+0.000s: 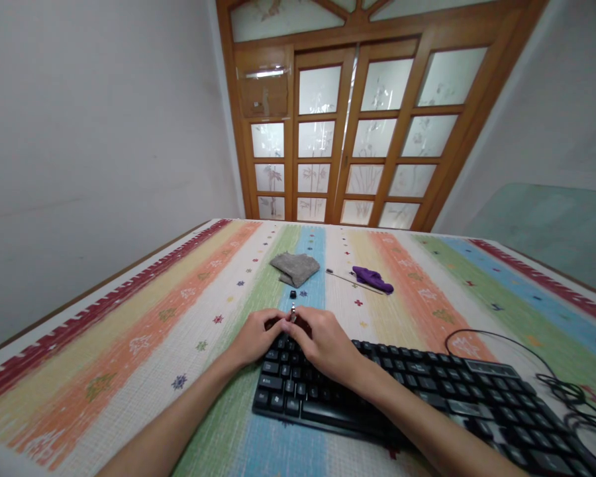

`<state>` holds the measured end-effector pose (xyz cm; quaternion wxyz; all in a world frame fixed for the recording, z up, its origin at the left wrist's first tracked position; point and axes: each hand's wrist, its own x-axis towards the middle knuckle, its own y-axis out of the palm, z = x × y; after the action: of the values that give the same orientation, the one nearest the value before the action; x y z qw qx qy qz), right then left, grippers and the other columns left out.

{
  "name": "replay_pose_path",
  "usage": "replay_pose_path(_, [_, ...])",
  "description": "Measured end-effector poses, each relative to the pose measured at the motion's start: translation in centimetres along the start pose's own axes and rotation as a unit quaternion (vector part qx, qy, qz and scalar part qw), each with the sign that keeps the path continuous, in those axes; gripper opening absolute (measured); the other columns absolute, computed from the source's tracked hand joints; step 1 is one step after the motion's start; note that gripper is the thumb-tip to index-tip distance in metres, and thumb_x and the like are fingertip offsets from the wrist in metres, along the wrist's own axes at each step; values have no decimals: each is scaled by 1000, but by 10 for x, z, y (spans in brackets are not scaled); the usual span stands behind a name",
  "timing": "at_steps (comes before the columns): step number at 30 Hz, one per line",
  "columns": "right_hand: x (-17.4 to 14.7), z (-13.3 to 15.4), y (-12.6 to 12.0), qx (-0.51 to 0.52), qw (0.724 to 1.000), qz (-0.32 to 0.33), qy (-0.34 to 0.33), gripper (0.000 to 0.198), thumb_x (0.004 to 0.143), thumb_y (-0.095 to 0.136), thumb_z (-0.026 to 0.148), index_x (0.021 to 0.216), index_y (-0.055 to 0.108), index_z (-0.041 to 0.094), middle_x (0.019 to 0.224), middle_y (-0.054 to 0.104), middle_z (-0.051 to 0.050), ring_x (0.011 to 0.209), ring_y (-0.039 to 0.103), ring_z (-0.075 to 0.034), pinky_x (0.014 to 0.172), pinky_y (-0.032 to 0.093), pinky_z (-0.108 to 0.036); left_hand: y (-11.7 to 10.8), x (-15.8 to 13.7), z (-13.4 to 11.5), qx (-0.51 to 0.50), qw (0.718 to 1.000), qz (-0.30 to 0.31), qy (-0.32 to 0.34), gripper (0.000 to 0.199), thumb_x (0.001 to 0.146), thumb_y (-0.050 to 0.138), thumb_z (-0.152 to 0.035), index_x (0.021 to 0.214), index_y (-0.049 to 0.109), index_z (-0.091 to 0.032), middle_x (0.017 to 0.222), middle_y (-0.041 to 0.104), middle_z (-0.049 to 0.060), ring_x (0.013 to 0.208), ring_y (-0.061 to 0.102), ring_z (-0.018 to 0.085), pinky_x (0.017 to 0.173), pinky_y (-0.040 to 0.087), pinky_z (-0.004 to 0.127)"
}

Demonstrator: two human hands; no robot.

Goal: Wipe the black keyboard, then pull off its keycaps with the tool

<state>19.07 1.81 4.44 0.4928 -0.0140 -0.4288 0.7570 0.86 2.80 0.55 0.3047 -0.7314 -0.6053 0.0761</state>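
Observation:
A black keyboard lies at an angle on the table, and both hands meet over its far left corner. My right hand is closed in a pinch around a small shiny metal piece that stands upright between the fingers; its exact kind is too small to tell. Against it, my left hand has its thumb and fingers drawn together at the same spot, and what they grip is hidden. Just beyond the fingertips sits a small black keycap on the tablecloth.
Farther back lie a folded grey cloth, a thin rod with a dark tip and a crumpled purple cloth. A black cable loops and coils at the right. The striped tablecloth covers the table, with a wall at the left.

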Motion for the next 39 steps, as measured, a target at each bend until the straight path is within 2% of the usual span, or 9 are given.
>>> replay_pose_path(5, [9, 6, 8, -98, 994, 28, -36, 21, 99, 50, 30, 88, 62, 17, 88, 71, -11, 83, 64, -23, 73, 42, -32, 1, 0, 6, 5, 1000, -7, 5, 19, 83, 55, -24, 67, 63, -17, 74, 70, 2, 77, 64, 20, 75, 50, 30])
replay_pose_path(8, [17, 6, 9, -127, 991, 36, -19, 25, 99, 50, 31, 84, 63, 16, 84, 71, -11, 79, 64, -23, 69, 40, -31, 1, 1, 7, -4, 1000, -10, 9, 25, 87, 54, -31, 68, 64, -17, 79, 72, 4, 79, 65, 21, 78, 51, 31])
replay_pose_path(11, [27, 3, 6, -138, 990, 30, 2, 24, 98, 51, 27, 81, 63, 16, 80, 71, -11, 74, 64, -21, 66, 38, -31, 0, 0, 4, -24, 1000, -9, 6, 26, 90, 54, -35, 78, 69, -17, 90, 75, 5, 86, 67, 22, 83, 51, 33])
replay_pose_path(15, [36, -5, -4, -78, 995, 25, 61, 27, 96, 53, 27, 72, 62, 17, 72, 70, -8, 67, 62, -19, 62, 36, -29, 0, -1, 1, -18, 1000, 3, -2, 19, 87, 58, -29, 91, 74, -18, 95, 76, 5, 92, 68, 22, 89, 50, 33])
replay_pose_path(21, [42, -19, -7, 20, 993, 18, 114, 32, 96, 53, 27, 66, 60, 17, 60, 66, -4, 59, 60, -16, 58, 38, -26, -2, -3, -2, -1, 1000, 18, -5, 21, 87, 59, -31, 94, 75, -19, 98, 76, 6, 94, 68, 22, 88, 50, 33])
replay_pose_path(27, [46, -31, -2, 132, 966, 54, 213, 33, 99, 48, 29, 69, 58, 17, 52, 60, 1, 47, 56, -13, 51, 42, -24, -4, -4, -5, -5, 1000, 26, -3, 26, 84, 62, -34, 99, 75, -18, 93, 75, 6, 84, 66, 21, 81, 50, 31])
replay_pose_path(30, [45, -34, -3, 150, 962, 57, 222, 32, 100, 46, 29, 73, 58, 16, 53, 60, 1, 43, 53, -11, 46, 41, -22, -3, -4, -7, 3, 1000, 24, 6, 27, 85, 63, -40, 97, 75, -19, 92, 74, 6, 84, 65, 21, 80, 49, 31])
replay_pose_path(34, [42, -33, -6, 166, 960, 47, 221, 31, 101, 46, 31, 77, 60, 15, 56, 62, 1, 46, 56, -11, 47, 43, -21, -2, -4, -9, 13, 1000, 18, 18, 26, 84, 65, -41, 93, 76, -20, 97, 75, 7, 92, 66, 22, 88, 49, 33])
replay_pose_path(39, [35, -30, -10, 153, 973, 29, 172, 30, 100, 47, 30, 78, 60, 16, 60, 64, 0, 50, 58, -12, 52, 44, -22, -1, -3, -8, -1, 999, 10, 31, 25, 85, 66, -41, 91, 77, -20, 92, 75, 6, 91, 66, 22, 87, 50, 34])
